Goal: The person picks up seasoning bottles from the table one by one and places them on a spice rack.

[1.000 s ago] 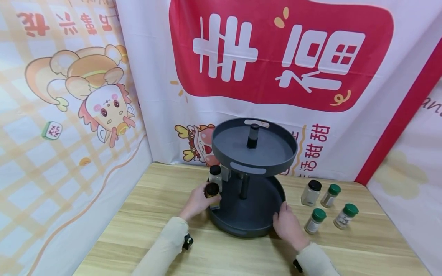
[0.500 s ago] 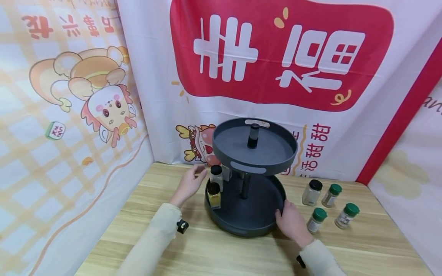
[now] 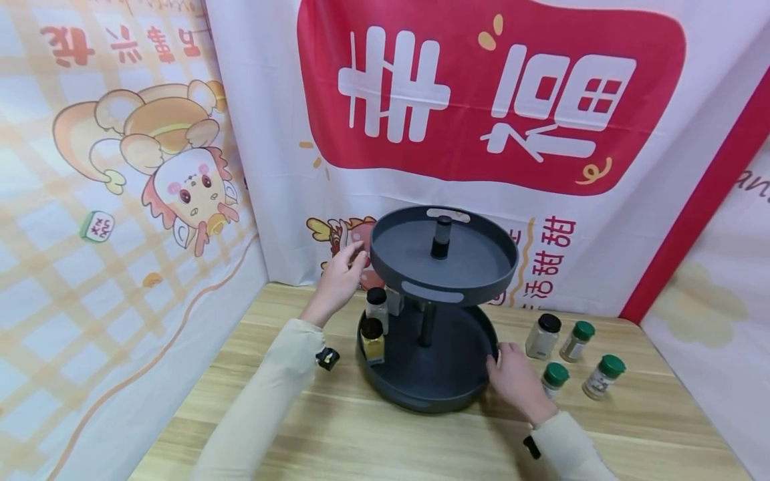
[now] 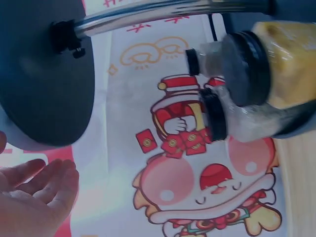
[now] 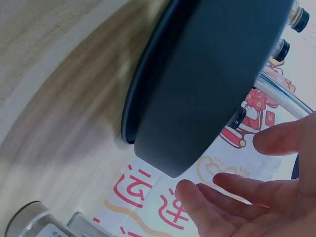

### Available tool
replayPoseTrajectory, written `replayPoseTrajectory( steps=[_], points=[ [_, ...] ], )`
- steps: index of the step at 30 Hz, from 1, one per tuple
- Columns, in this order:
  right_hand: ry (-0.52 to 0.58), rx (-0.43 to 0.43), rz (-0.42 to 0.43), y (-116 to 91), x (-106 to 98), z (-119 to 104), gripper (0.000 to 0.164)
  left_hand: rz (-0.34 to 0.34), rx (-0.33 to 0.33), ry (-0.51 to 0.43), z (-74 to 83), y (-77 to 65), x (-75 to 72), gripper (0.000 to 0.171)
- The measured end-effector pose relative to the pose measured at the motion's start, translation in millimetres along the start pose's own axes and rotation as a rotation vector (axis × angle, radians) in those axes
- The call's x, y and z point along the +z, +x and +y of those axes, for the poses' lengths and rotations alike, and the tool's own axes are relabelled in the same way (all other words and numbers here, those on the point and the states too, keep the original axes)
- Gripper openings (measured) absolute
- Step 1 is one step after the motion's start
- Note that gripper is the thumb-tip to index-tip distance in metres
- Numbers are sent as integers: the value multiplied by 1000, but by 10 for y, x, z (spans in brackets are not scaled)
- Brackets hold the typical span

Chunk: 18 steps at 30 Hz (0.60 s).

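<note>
A dark grey two-tier turntable rack [image 3: 424, 394] stands on the table. On the left of its lower tier are a black-lidded spice jar with yellow contents [image 3: 373, 349] and a clear black-lidded jar [image 3: 377, 308]; another jar [image 4: 192, 62] shows behind them in the left wrist view. Beside the upper tier [image 3: 385, 275], my left hand [image 3: 338, 280] is raised, holding nothing, fingers loosely bent near the rim. My right hand [image 3: 519, 382] is at the right side of the lower tier, its fingers spread close to the wall [image 5: 197, 89] in the right wrist view.
To the right on the wooden table [image 3: 397, 447] stand a black-lidded jar [image 3: 541, 339] and green-lidded jars, among them one at the back [image 3: 575, 344], one at the far right [image 3: 601, 381] and one partly behind my right hand [image 3: 555, 377]. Printed cloth [image 3: 271, 133] hangs close behind.
My left hand let go of the yellow spice jar on the lower tier, drew back left, then rose to the upper tier's rim. My right hand shifted slightly right off the lower rim.
</note>
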State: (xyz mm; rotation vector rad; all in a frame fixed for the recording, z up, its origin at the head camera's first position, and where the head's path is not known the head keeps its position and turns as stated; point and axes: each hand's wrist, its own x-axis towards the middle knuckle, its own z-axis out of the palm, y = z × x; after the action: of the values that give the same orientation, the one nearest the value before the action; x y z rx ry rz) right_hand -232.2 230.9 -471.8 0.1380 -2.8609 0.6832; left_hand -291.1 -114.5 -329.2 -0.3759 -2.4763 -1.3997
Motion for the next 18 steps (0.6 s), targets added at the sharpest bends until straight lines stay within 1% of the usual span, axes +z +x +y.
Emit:
replayPoseTrajectory(
  steps=[5, 8, 13, 18],
  points=[
    [35, -44, 49, 3, -40, 2, 43, 22, 16, -9, 104, 29, 26, 56],
    [56, -73, 67, 10, -67, 3, 40, 21, 28, -14, 159, 35, 39, 58],
    [77, -127, 73, 31, -129, 3, 32, -4, 34, -36, 225, 56, 76, 56],
    [87, -185, 61, 48, -231, 8, 28, -10, 30, -54, 240, 70, 108, 55]
  ],
)
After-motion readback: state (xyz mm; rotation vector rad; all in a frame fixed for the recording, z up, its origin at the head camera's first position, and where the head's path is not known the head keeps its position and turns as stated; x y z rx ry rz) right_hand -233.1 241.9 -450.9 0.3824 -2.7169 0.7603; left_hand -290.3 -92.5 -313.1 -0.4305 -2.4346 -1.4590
